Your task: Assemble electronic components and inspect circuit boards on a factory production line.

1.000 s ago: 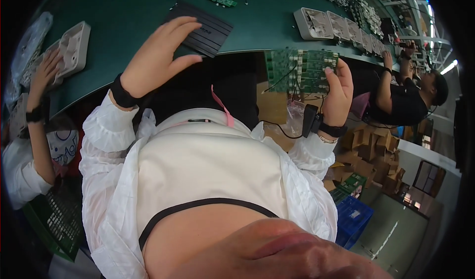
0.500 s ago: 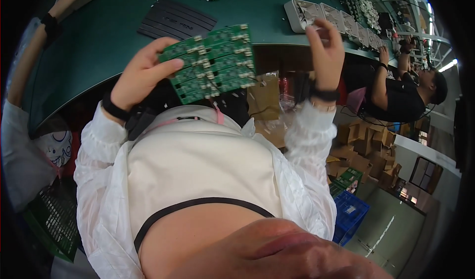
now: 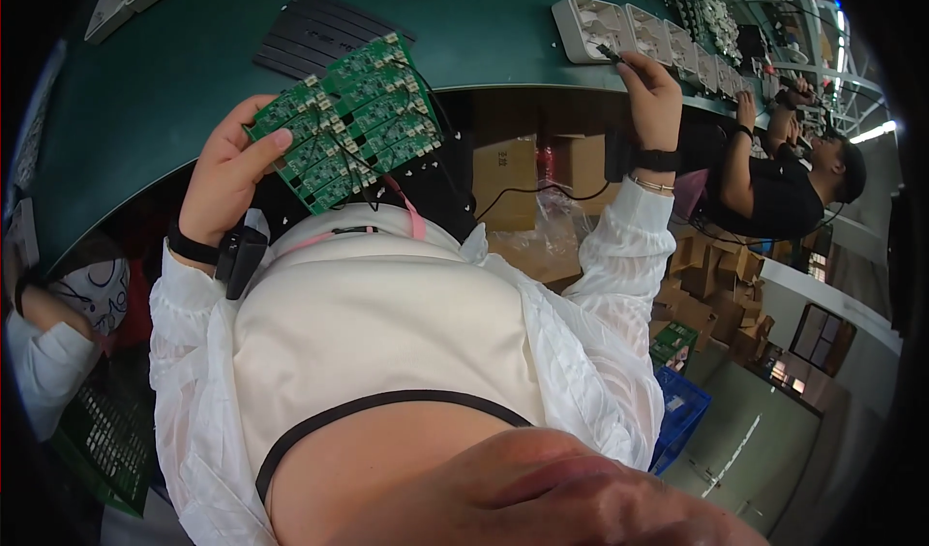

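Note:
My left hand (image 3: 221, 180) grips a green circuit board panel (image 3: 353, 125) by its left edge, thumb on top. The panel is tilted, with rows of small components and thin black wires hanging from it. Out to the right, my right hand (image 3: 654, 108) pinches a small dark piece (image 3: 609, 53), too small to identify surely. That piece is at the near side of a white plastic tray (image 3: 571, 39), which has small light parts in it.
A black ridged plate (image 3: 308, 38) lies on the green table (image 3: 164, 110). More white trays (image 3: 646, 31) line the right side. A co-worker (image 3: 774, 183) sits far right; another person's sleeve (image 3: 48, 372) shows at left. Cardboard boxes (image 3: 508, 178) stand below the table.
The panel has moved left and turned in my left hand. My right hand has closed on a small piece and shifted slightly right. The left neighbour's arm has drawn back from the table.

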Available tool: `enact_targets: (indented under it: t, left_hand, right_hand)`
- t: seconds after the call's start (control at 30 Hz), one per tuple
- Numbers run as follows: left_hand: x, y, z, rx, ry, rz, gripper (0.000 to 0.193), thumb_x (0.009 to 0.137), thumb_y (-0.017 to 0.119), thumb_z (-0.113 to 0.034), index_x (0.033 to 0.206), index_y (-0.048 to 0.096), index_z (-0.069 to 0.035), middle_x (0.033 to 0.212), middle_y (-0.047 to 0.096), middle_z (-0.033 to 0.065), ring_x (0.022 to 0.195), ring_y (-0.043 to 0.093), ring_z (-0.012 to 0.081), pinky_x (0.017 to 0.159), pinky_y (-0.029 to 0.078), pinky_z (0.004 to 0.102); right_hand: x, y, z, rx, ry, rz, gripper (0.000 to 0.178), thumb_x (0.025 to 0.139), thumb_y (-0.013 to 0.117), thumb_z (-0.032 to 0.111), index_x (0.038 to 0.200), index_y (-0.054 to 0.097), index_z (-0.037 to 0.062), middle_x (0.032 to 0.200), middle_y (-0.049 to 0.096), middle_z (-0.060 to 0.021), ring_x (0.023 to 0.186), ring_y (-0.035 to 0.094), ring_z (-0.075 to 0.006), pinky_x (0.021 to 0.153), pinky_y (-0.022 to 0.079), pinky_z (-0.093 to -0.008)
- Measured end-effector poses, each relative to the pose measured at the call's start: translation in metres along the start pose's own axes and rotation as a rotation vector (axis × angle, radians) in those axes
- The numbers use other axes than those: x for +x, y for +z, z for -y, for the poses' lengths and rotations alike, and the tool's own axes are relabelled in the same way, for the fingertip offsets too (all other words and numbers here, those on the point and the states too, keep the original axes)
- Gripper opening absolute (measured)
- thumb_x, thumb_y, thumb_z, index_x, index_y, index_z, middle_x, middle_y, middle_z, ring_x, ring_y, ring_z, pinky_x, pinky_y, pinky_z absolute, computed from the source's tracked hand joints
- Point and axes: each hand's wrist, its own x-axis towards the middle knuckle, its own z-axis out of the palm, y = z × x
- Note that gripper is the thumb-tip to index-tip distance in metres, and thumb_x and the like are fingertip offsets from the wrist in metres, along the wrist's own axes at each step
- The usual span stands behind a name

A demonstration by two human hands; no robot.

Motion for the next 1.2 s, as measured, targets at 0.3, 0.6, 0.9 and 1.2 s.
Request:
enact_targets:
  t: [0.3,0.6,0.9,1.2]
  left_hand:
    - [0.019,-0.002,0.008,-0.07,0.008,-0.03,0.036,0.103,0.065,-0.015,0.135,0.056,-0.004,0.117,0.069,0.0015,0.1,0.065,0.009,0.087,0.051,0.0254]
    - [0.016,-0.003,0.007,-0.098,0.009,-0.075,0.036,0.103,0.065,-0.016,0.136,0.056,-0.005,0.118,0.069,0.0015,0.102,0.065,0.0096,0.089,0.051,0.0261]
    - [0.033,0.024,-0.008,-0.152,0.02,-0.027,0.037,0.102,0.066,-0.013,0.137,0.055,-0.005,0.12,0.069,0.0027,0.106,0.065,0.0106,0.091,0.053,0.0272]
    - [0.022,0.035,-0.012,0.046,0.097,0.177,0.037,0.102,0.066,-0.012,0.137,0.054,-0.003,0.115,0.069,0.0027,0.1,0.064,0.0082,0.087,0.052,0.0237]
  right_hand:
    - [-0.013,-0.005,-0.055,0.508,0.079,0.132,0.027,0.093,0.069,-0.001,0.12,0.072,0.0005,0.123,0.071,-0.0067,0.111,0.065,-0.0137,0.095,0.05,-0.0263]
    - [-0.025,0.001,-0.037,0.051,-0.077,-0.115,0.024,0.089,0.066,-0.006,0.111,0.07,0.0007,0.122,0.068,-0.0059,0.112,0.064,-0.0143,0.092,0.05,-0.0264]
    - [-0.058,0.053,0.055,0.386,-0.072,-0.474,0.028,0.09,0.074,0.005,0.116,0.066,-0.0006,0.121,0.068,-0.01,0.107,0.065,-0.0167,0.087,0.051,-0.0275]
    - [-0.073,0.071,0.139,0.925,-0.045,0.492,0.046,0.099,0.062,0.002,0.143,0.052,-0.0058,0.128,0.067,-0.0138,0.114,0.064,-0.0185,0.099,0.05,-0.0313]
